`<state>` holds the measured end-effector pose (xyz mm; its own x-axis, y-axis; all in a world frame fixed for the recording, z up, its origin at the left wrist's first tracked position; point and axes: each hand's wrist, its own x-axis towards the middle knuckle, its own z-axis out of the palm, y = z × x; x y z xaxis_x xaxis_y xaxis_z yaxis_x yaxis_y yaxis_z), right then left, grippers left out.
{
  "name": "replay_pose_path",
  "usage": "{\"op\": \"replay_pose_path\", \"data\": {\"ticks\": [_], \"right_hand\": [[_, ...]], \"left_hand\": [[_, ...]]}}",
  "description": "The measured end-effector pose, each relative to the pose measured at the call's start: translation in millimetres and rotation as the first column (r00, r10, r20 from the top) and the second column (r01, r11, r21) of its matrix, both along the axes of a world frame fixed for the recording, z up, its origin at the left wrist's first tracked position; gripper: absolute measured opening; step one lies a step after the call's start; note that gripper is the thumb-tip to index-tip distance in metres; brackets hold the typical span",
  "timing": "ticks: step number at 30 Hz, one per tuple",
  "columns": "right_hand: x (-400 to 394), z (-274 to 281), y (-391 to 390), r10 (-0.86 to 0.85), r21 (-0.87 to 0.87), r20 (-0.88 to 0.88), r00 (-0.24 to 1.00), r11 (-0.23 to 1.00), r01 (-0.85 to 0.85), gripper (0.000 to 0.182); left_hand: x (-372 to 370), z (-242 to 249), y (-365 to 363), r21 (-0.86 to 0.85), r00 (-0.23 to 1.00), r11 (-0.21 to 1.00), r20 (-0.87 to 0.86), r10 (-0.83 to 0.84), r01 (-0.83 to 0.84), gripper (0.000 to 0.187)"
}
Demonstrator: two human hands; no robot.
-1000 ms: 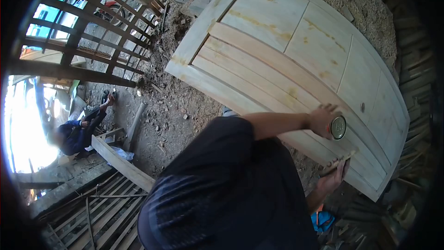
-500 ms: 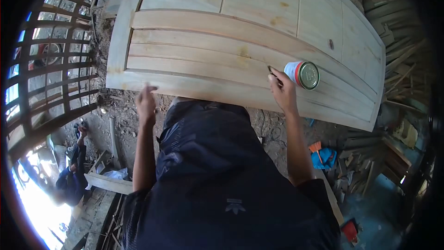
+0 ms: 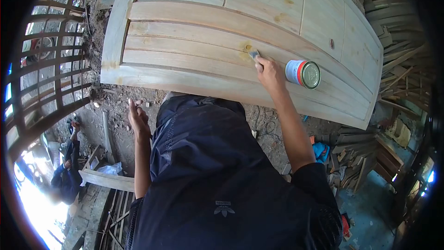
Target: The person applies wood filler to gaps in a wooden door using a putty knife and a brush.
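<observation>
My right hand [image 3: 270, 73] grips a small putty knife [image 3: 254, 54], its flat grey blade touching the pale wooden door [image 3: 185, 75]. Just past the blade tip sits a dab of yellow-brown putty [image 3: 248, 47] on a slatted part of the door. A tin can [image 3: 294, 71] with a white and red label and a metal lid stands on the door, right of this hand. Off the door's near edge, my left hand [image 3: 138, 119] hangs over the ground with its index finger stretched out and the other fingers loosely bent. I see nothing held in it.
A wooden lattice [image 3: 58, 51] rises at the left. Another person [image 3: 66, 176] is low at the left, near a wooden frame [image 3: 108, 180]. Scrap wood [image 3: 354, 157] and a blue cloth [image 3: 320, 152] lie at the right. More yellow-brown smears mark the door's far panels.
My right hand has moved left and away from me, bringing the blade down by the putty. My left hand has shifted down and left, its fingers now pointing upward.
</observation>
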<state>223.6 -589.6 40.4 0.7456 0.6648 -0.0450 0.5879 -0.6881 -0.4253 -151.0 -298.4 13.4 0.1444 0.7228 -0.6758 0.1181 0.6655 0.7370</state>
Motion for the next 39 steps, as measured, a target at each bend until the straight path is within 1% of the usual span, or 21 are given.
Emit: {"op": "replay_pose_path", "data": {"ticks": [2,3,5,6,8,10,15,17,18,20,21,23,24,25,26,27,28,30,34,37,39], "right_hand": [[8.0,47.3,18.4,0.03,-0.429,-0.12,0.992,0.9,-0.079,0.019],[8.6,56.1,25.4,0.022,-0.431,-0.122,0.992,0.899,-0.073,0.019],[15.5,60.5,42.1,0.11,-0.29,-0.034,0.993,0.95,-0.115,0.014],[22.6,53.2,43.5,0.104,-0.294,-0.034,0.994,0.95,-0.11,0.014],[36.5,34.7,45.1,0.273,-0.346,0.004,0.962,0.903,-0.254,0.018],[45.2,32.5,35.1,0.314,-0.408,-0.002,0.949,0.867,-0.287,0.02],[61.4,65.1,22.1,0.362,-0.544,-0.067,0.93,0.768,-0.339,0.024],[55.7,71.2,21.9,0.316,-0.438,-0.077,0.946,0.841,-0.317,0.029],[51.3,62.1,20.6,0.322,-0.438,-0.081,0.943,0.838,-0.324,0.029],[36.6,26.9,13.2,0.209,-0.191,-0.061,0.976,0.957,-0.217,0.03],[29.6,15.3,12.2,0.215,-0.19,-0.06,0.975,0.956,-0.222,0.03],[13.4,-3.5,8.6,0.145,-0.08,-0.069,0.987,0.985,-0.15,0.032],[8.5,-9.8,5.4,0.124,-0.074,-0.045,0.991,0.989,-0.127,0.026],[11.1,1.9,10.0,0.124,-0.072,-0.047,0.991,0.989,-0.128,0.026],[21.8,16.7,14.3,0.177,-0.295,-0.106,0.978,0.934,-0.201,0.022],[28.6,34.5,20.7,0.208,-0.498,-0.174,0.963,0.825,-0.268,0.018],[31.9,48.1,28.7,0.202,-0.495,-0.172,0.964,0.828,-0.262,0.018],[36.3,63.0,45.3,0.311,-0.38,-0.097,0.945,0.867,-0.324,0.014],[48.3,44.1,61.5,0.4,-0.325,-0.069,0.914,0.857,-0.4,0.016],[61.3,38.9,44.0,0.436,-0.374,-0.034,0.899,0.829,-0.416,0.015],[69.2,48.3,35.3,0.482,-0.537,-0.078,0.873,0.718,-0.444,0.015]], "left_hand": [[3.3,0.5,0.5,0.013,1.0,1.0,-0.012,-0.009,0.009,0.047],[4.0,0.8,1.1,0.017,1.0,0.999,-0.005,-0.031,0.031,0.046],[6.6,-1.9,2.8,0.018,0.998,0.998,0.005,-0.059,0.059,0.045],[8.2,-4.2,4.1,0.017,0.998,0.998,-0.004,-0.063,0.063,0.044],[9.1,-6.5,6.1,0.016,0.998,0.998,-0.013,-0.063,0.063,0.044],[7.6,-5.7,8.7,0.072,0.993,0.99,0.01,-0.121,0.12,0.042],[9.6,0.7,9.4,0.068,0.997,0.995,0.042,-0.071,0.068,0.04],[8.2,2.8,4.9,0.053,1.0,0.998,-0.013,-0.027,0.028,0.04],[5.5,0.3,3.2,0.045,1.0,0.999,0.003,-0.019,0.019,0.04],[1.7,-5.1,-2.9,0.036,1.0,0.999,-0.009,-0.01,0.011,0.04],[1.4,-6.4,-5.3,0.03,1.0,1.0,-0.018,-0.005,0.005,0.041],[2.9,-4.2,-9.3,0.016,0.999,1.0,-0.019,-0.026,0.026,0.042],[3.5,-4.2,-10.4,0.027,0.999,0.999,-0.015,-0.036,0.036,0.044],[3.3,-4.6,-10.6,0.04,0.999,0.998,-0.011,-0.047,0.047,0.045],[3.3,-5.4,-9.6,0.041,0.999,0.998,-0.008,-0.048,0.048,0.046],[4.1,-5.7,-9.2,0.045,0.999,0.998,-0.007,-0.05,0.05,0.046],[5.6,-5.9,-8.6,0.042,0.998,0.997,-0.003,-0.057,0.057,0.046],[10.1,-5.8,-7.0,0.039,0.997,0.996,0.003,-0.075,0.074,0.046],[19.4,-1.1,-7.1,0.064,0.995,0.993,-0.002,-0.101,0.101,0.043],[15.3,-1.5,-4.0,0.087,0.994,0.991,0.007,-0.107,0.106,0.042],[13.8,-1.5,-5.1,0.099,0.994,0.989,0.014,-0.109,0.107,0.042]]}}
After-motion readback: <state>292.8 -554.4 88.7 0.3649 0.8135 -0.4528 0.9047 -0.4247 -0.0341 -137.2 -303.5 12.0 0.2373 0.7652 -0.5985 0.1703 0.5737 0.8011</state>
